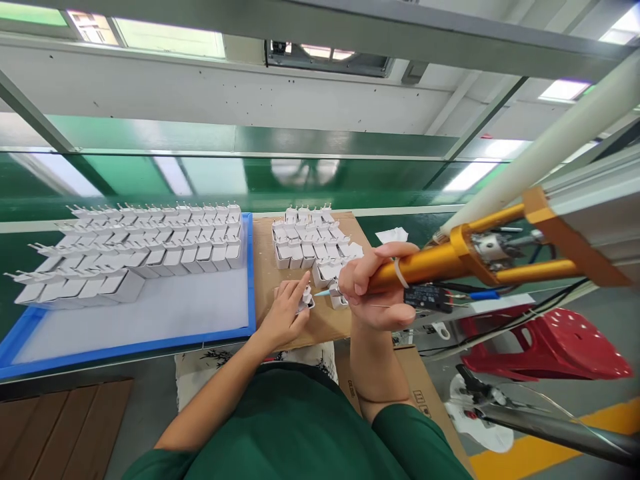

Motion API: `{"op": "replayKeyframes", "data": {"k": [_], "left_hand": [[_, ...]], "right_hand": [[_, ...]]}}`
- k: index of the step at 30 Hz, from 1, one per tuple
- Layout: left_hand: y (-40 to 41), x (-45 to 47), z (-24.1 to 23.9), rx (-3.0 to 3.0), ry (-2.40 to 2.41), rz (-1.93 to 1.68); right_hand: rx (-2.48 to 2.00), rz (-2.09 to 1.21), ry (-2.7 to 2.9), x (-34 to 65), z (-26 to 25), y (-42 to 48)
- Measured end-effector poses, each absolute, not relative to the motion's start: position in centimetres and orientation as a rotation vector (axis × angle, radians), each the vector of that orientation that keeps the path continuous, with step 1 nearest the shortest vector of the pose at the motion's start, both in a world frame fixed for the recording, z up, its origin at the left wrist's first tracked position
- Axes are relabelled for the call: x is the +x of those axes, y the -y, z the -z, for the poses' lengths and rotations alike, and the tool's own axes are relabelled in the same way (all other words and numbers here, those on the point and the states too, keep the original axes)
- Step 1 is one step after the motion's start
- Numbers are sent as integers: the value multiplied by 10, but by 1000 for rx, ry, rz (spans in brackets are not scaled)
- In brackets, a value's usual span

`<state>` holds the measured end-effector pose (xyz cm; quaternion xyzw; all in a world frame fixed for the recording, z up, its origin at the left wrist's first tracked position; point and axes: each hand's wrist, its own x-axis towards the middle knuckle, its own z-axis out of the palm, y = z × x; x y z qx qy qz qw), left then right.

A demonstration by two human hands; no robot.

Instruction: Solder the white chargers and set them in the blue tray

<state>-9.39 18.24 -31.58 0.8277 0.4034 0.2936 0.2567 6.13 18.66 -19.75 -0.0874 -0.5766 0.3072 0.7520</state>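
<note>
My left hand (286, 308) is closed around a small white charger plug (305, 299), held just above the cardboard sheet (263, 267). My right hand (376, 287) grips the gold barrel of a dispensing tool (435, 261), fingers wrapped round it. The tool's thin bluish tip (323, 292) points left and nearly touches the plug in my left hand. A cluster of white plugs (313, 243) stands on the cardboard right behind both hands.
A blue tray (150, 327) at the left holds several rows of white plugs (140, 250). A green conveyor (250, 180) runs behind. A red stool (550, 347) and cables lie at the right. A white tube (550, 143) slants overhead.
</note>
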Motion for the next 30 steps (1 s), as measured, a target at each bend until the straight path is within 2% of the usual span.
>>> {"op": "replayKeyframes", "data": {"k": [18,30], "left_hand": [[-180,-99,322,2038,-1011,-914],[-171,-95,328,2165,-1124,-936]], "right_hand": [[-189,-670,1222,58,197,-189],[-244,-693,1230,61,199,-187]]}}
